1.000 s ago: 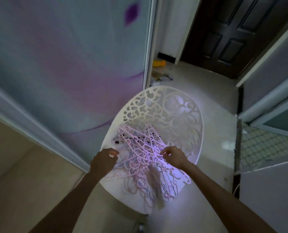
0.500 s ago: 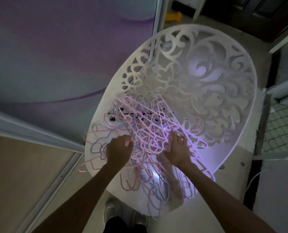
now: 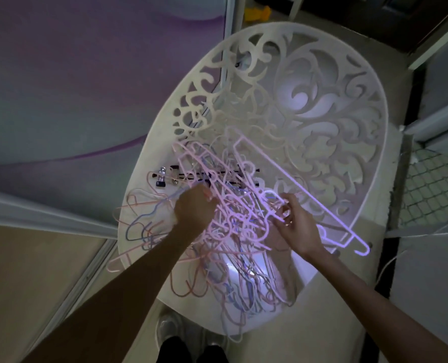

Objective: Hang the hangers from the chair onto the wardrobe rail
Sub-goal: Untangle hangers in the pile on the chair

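Chair (image 3: 348, 106): a white moulded shell, oval, its back pierced with curling scrollwork cut-outs; it fills the centre and upper right of the frame, the smooth seat lying lower centre.
Hangers (image 3: 233, 231): a tangled heap of thin, wiry hangers in pink, pale blue and lilac, glossy like plastic, piled on the seat at mid-frame; hooks and loops spill past the seat's left and lower edges.
Large hanger (image 3: 309, 189): a pale lilac one with straight flat bars, raised out of the heap, slanting from centre down to the right, its hook past the rim at right.
Clip hanger (image 3: 170, 179): dark thin bars with a small metal clip, lying at the heap's upper left.
Left hand (image 3: 194, 205): left of centre, fingers curled down into the tangle around pink strands.
Right hand (image 3: 298, 226): right of centre, fingertips pinching the large hanger near its middle.
Wardrobe door (image 3: 86, 74): smooth panel, grey-green with purple washes, filling the upper left.
Floor (image 3: 348, 336): pale and smooth, lower right.
Yellow object (image 3: 257, 13): small, at the top edge; too blurred to tell.
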`<state>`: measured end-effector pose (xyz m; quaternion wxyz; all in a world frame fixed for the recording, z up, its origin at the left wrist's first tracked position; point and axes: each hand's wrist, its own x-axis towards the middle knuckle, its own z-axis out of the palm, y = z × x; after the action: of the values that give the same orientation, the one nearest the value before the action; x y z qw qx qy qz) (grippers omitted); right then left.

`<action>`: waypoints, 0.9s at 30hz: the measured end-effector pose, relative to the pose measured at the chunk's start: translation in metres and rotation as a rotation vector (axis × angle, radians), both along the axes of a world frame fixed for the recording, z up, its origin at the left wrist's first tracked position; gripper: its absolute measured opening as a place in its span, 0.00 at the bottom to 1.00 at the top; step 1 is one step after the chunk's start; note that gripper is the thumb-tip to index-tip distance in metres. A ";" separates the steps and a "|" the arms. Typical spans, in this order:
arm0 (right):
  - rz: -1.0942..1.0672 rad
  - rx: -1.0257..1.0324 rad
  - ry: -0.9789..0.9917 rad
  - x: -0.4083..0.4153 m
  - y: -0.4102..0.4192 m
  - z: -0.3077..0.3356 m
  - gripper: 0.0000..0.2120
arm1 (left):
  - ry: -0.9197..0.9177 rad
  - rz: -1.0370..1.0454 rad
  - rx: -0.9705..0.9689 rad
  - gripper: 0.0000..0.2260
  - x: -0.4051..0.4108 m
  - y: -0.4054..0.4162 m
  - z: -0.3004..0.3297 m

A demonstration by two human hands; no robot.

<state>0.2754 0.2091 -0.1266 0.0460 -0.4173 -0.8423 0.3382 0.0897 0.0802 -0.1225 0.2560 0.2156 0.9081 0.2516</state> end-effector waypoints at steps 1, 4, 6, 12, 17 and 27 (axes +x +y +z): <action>0.003 0.010 0.014 0.001 0.003 0.000 0.23 | -0.062 -0.077 -0.103 0.19 0.003 0.006 -0.003; -0.001 0.056 -0.113 0.003 0.013 -0.004 0.23 | -0.056 -0.164 -0.386 0.31 0.013 0.021 -0.008; 0.076 0.041 -0.228 0.003 0.017 -0.010 0.24 | 0.048 -0.218 -0.452 0.30 0.017 0.027 -0.010; 0.130 -0.031 -0.199 -0.002 0.015 -0.021 0.26 | 0.181 -0.369 -0.476 0.20 0.008 0.036 -0.003; 0.176 0.019 -0.248 0.000 0.013 -0.019 0.28 | -0.086 -0.179 -0.403 0.18 0.003 0.044 0.001; -0.049 -0.241 -0.025 -0.010 0.013 -0.012 0.21 | -0.514 0.025 -0.041 0.11 -0.007 0.045 0.003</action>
<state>0.2650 0.2223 -0.1383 -0.0069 -0.4444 -0.7856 0.4304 0.0826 0.1252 -0.1196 0.4795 0.1284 0.8207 0.2828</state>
